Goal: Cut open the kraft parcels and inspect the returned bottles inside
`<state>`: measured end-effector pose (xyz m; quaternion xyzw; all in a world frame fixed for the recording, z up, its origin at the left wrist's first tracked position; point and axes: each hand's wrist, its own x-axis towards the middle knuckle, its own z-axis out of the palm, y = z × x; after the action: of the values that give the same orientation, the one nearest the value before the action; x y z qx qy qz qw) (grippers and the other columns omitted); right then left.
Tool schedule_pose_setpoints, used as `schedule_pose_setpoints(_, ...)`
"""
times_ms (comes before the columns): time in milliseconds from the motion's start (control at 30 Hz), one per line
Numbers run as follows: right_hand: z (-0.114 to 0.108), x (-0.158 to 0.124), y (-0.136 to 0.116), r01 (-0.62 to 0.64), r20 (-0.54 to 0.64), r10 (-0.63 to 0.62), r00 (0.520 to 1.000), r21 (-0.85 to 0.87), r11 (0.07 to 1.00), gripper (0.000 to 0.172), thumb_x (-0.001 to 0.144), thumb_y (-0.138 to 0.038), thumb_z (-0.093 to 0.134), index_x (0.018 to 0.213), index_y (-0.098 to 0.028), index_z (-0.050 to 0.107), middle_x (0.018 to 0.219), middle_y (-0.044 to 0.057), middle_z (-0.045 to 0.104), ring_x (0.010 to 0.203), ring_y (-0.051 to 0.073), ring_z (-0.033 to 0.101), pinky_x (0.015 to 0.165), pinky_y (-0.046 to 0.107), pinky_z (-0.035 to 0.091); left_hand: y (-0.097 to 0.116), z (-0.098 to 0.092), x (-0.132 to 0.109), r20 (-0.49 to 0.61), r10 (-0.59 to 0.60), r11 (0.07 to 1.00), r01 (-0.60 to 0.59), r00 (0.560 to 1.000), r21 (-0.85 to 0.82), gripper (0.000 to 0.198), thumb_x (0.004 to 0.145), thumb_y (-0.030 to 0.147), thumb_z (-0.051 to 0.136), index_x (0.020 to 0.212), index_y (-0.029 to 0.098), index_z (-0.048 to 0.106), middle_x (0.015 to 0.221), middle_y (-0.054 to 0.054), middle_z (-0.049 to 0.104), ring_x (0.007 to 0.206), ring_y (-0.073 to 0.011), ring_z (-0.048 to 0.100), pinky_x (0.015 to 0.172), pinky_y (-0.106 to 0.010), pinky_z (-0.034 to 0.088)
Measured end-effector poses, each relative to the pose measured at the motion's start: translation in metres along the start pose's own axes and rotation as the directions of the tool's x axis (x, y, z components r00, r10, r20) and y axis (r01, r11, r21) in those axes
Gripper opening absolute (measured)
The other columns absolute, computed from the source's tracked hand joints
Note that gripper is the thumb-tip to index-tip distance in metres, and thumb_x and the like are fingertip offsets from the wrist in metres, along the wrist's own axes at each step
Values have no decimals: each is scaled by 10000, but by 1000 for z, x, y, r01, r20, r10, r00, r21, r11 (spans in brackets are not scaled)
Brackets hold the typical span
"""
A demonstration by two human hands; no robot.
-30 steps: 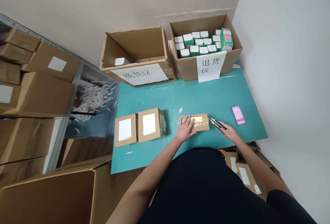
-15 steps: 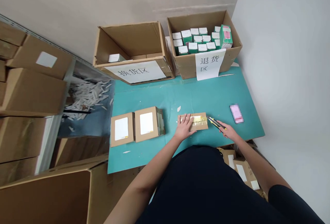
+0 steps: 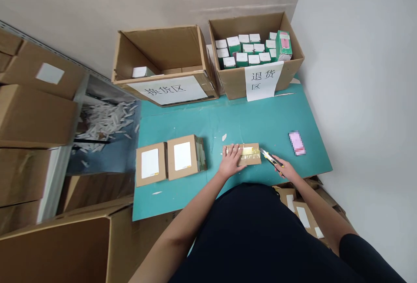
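A small cardboard box [image 3: 252, 159] with shiny yellowish tape along its top lies on the green table [image 3: 215, 122]. My left hand [image 3: 230, 160] rests flat on the left part of this box, fingers spread. In my right hand [image 3: 284, 168] is a yellow-and-black utility knife [image 3: 272, 158], gripped by its handle. Its tip points up and left and is at the right end of the box, by the taped edge. Whether the blade touches the tape I cannot tell.
Two labelled cartons [image 3: 182, 158] stand on the table's left. At the back are a large open box [image 3: 208, 84] with few items and another [image 3: 233, 87] holding several green-and-white packs. A pixelated pink item [image 3: 297, 143] lies right. Stacked cartons [image 3: 32, 118] fill the left shelf.
The knife has tilted slightly steeper, my right hand shifting a little down and left. My left hand stays on the box. The whole view has shifted slightly.
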<state>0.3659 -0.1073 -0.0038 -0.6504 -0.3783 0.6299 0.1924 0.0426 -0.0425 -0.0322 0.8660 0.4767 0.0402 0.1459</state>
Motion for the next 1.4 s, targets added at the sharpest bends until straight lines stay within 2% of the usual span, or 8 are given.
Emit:
schedule_pose_setpoints(200,-2,3,1,57,-60,-60,996,-45,997,648,839,-387,623,1469,-260,545,654,-46,607,414,74,434,402,198,371,-2,0,1,-8,15,999,-15,1000,-33,861,815,605,684,1528,202,421,1611,-175,364,1515,-403,261,1234,-635,0)
schedule_pose_setpoints(300,16,-3,7,70,-128,-67,990,25,997,688,825,-440,630,1475,-235,538,654,-39,607,409,83,434,397,214,373,-2,1,1,-18,1,998,-2,1000,-64,860,804,596,703,1527,221,427,1609,-167,373,1516,-404,257,1237,-627,-4)
schedule_pose_setpoints(467,49,-16,12,30,-193,4,981,172,985,788,794,-518,640,1511,-237,477,680,-42,589,413,85,435,356,204,329,-2,2,2,-12,-9,997,8,1000,-83,863,801,586,712,1520,196,438,1606,-183,371,1515,-421,246,1231,-636,-11)
schedule_pose_setpoints(667,64,-25,16,32,-229,21,973,222,975,801,779,-545,649,1505,-253,477,681,-43,587,420,84,450,347,192,336,0,0,2,2,-20,997,20,1000,-76,851,797,576,720,1511,200,451,1602,-184,378,1511,-420,258,1232,-634,-6)
schedule_pose_setpoints(833,64,-28,21,41,-219,3,976,199,979,821,775,-556,629,1507,-219,471,672,-48,584,399,79,434,336,196,334,0,-1,1,0,-14,998,14,1000,-53,856,806,591,703,1516,190,443,1605,-186,372,1512,-418,256,1234,-631,-8)
schedule_pose_setpoints(1033,51,-32,22,30,-200,-1,980,144,989,754,800,-507,626,1489,-226,500,654,-51,587,381,70,416,342,193,323,-1,0,1,17,0,1000,0,1000,-24,866,808,599,692,1521,181,435,1610,-185,363,1516,-417,244,1234,-632,-9)
schedule_pose_setpoints(1267,50,-44,25,-41,-85,47,995,69,997,685,840,-432,595,1491,-238,502,633,-53,598,378,81,439,337,189,348,-3,3,1,-3,13,1000,-13,1000,-21,879,810,612,679,1535,193,413,1607,-184,369,1517,-410,247,1232,-640,-2)
schedule_pose_setpoints(1400,50,-48,28,-23,-149,30,988,51,998,656,841,-441,586,1461,-231,539,675,-38,631,382,71,443,346,187,361,-3,1,0,-5,19,999,-19,1000,-26,895,807,619,680,1543,193,398,1617,-181,351,1523,-400,236,1234,-635,-10)
